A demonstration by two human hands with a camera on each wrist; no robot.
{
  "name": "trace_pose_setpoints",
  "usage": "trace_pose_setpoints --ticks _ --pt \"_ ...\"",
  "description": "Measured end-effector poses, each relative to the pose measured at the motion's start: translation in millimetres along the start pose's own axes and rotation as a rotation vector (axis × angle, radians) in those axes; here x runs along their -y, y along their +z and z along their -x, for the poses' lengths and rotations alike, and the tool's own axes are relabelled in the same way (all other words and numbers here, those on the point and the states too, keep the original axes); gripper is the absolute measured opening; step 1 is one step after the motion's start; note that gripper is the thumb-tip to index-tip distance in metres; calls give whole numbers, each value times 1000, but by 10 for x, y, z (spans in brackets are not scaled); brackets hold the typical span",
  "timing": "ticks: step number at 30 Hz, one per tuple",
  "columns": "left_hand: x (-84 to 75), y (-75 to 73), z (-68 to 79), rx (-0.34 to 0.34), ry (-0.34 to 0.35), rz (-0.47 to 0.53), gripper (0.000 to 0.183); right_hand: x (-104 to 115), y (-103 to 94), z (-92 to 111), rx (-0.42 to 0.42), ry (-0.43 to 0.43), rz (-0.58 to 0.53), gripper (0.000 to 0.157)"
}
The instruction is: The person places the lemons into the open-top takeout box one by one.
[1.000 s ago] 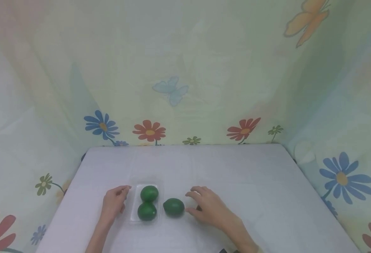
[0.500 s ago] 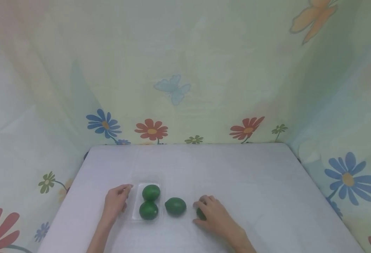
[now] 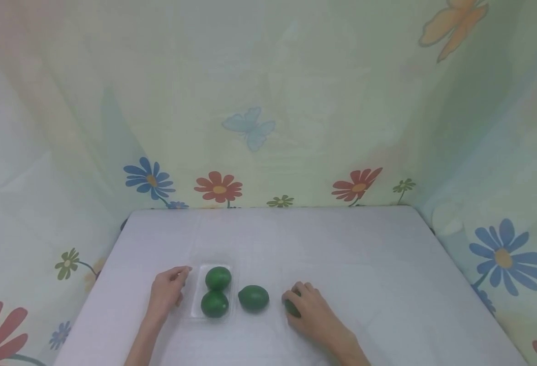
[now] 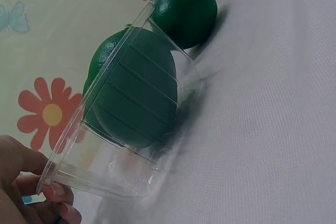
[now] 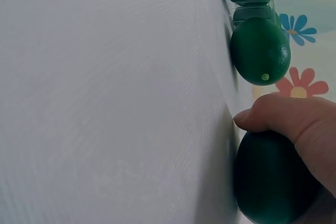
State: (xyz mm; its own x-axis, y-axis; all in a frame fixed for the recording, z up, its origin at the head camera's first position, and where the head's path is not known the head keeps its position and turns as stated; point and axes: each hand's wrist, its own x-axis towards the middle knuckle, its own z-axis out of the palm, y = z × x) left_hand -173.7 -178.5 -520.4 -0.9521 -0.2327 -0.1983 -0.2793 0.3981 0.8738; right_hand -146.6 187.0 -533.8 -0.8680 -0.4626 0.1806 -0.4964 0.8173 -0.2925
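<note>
A clear plastic container (image 3: 197,302) sits on the table with two green limes in it, a far lime (image 3: 218,278) and a near lime (image 3: 215,304). At its left side, my left hand (image 3: 165,292) pinches the container's rim (image 4: 50,174) between thumb and fingers. Just right of the container lies a loose lime (image 3: 253,298), touched by no hand. My right hand (image 3: 314,314) grips another lime (image 5: 273,179) from above, its thumb along one side. That lime rests on or very near the cloth and is partly covered by the hand.
A white cloth covers the table (image 3: 364,254). Behind and at both sides hangs a pale curtain (image 3: 295,91) printed with flowers and butterflies. The table's far edge (image 3: 268,208) meets the back curtain.
My right hand has moved right and down, away from the loose lime, and its fingers have closed round the lime at the right. The left hand keeps its place at the container.
</note>
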Motion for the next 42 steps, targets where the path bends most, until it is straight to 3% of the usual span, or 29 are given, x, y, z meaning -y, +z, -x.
trace_pose_setpoints --ticks 7,11,16,27,36,42 --pt "26 -7 -1 6 -3 20 41 14 -20 -11 -3 -6 -9 30" --pt "18 -27 -1 1 1 12 40 43 -89 -77 -40 -57 -37 28" --pt "22 -39 -17 0 2 8 39 125 -245 -285 -88 -130 -64 27" --pt "9 -3 -11 -9 2 -5 42 471 -533 -862 -72 -222 -131 28" --pt "38 11 -35 -8 6 -15 41 630 -395 -1237 -2 -192 -181 28" --pt "52 8 -36 -9 7 -12 41 754 -223 -1431 60 -127 -232 34"
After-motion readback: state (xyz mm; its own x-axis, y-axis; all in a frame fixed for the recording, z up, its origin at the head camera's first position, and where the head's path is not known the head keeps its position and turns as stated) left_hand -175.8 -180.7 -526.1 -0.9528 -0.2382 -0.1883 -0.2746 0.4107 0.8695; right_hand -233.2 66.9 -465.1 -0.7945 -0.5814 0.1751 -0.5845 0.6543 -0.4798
